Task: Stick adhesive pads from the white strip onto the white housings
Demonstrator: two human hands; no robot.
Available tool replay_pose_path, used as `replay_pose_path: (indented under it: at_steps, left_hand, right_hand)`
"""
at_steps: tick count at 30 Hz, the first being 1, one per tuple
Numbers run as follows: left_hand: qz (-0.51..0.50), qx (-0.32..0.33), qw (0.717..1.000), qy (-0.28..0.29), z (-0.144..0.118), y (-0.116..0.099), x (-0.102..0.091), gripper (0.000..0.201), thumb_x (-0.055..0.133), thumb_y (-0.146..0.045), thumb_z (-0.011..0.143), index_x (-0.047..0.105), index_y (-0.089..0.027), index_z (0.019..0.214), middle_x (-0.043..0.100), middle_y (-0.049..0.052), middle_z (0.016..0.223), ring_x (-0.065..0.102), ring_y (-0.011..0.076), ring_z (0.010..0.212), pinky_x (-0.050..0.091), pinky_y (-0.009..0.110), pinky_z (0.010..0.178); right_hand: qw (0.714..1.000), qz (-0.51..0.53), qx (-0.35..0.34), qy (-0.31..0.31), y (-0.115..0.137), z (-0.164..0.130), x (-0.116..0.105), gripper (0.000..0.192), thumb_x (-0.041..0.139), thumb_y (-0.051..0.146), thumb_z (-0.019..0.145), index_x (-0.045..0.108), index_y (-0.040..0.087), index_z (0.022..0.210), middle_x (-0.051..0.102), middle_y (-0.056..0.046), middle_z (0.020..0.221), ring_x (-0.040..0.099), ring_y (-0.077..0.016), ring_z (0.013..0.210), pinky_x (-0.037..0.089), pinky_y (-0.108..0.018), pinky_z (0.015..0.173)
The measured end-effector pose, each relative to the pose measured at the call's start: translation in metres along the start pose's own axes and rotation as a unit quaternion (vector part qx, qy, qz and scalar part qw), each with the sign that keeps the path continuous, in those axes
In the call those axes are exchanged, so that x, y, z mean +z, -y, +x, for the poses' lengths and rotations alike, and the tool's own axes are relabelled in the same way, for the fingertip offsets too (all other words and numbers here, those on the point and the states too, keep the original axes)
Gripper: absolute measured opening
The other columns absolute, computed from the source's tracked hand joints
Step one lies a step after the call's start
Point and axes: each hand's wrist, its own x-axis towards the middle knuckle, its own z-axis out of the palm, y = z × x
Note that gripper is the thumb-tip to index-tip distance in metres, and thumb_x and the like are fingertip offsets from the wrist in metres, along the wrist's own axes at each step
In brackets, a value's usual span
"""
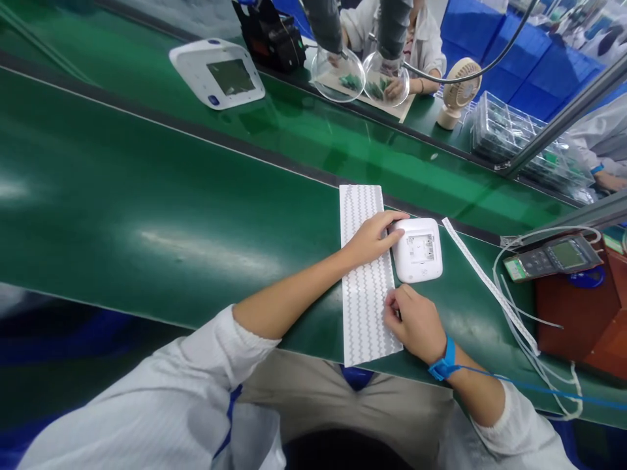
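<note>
A white electronic device (417,250) lies face down on the green bench, its battery compartment uncovered. My left hand (375,238) grips its left side, thumb on the back face and fingers along the far edge. Under my left wrist lies a long white sheet (362,313) printed with rows of small grey zigzag marks, probably labels. My right hand (414,320) is closed over the sheet's right edge, thumb and fingers drawn together. Whatever its fingertips hold, if anything, is hidden. A blue strap with a cord circles the right wrist.
A narrow white strip (482,277) and pale tubing (526,352) lie at right, near a handheld meter (553,256) and a brown box (582,313). Another white device with a screen (218,73) sits on the far green belt. Beyond are a fan (460,91) and a co-worker (426,49).
</note>
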Motion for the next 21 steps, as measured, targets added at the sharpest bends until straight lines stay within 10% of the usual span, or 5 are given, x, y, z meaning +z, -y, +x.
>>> replay_pose_path:
  at_steps: [15,21]
  left_hand:
    - [-0.002,0.037,0.999,0.018,-0.002,0.008,0.000,0.053,0.066,-0.041,0.108,0.064,-0.021,0.157,0.070,0.017,0.163,0.067,0.0356,0.150,0.053,0.057,0.127]
    - [0.003,0.086,0.992,0.087,-0.009,-0.002,-0.004,0.051,0.071,-0.050,0.108,0.068,-0.021,0.149,0.076,0.015,0.148,0.073,0.0341,0.137,0.059,0.053,0.118]
  right_hand:
    - [0.975,0.179,-0.076,-0.110,-0.010,0.005,-0.017,0.017,0.063,0.010,0.092,0.064,0.026,0.098,0.067,0.001,0.086,0.065,-0.0174,0.070,0.053,-0.030,0.068]
    - [0.932,0.176,-0.078,-0.307,-0.040,0.017,-0.055,0.008,0.068,0.020,0.095,0.069,0.026,0.100,0.061,-0.015,0.162,0.063,-0.0362,0.150,0.057,-0.059,0.123]
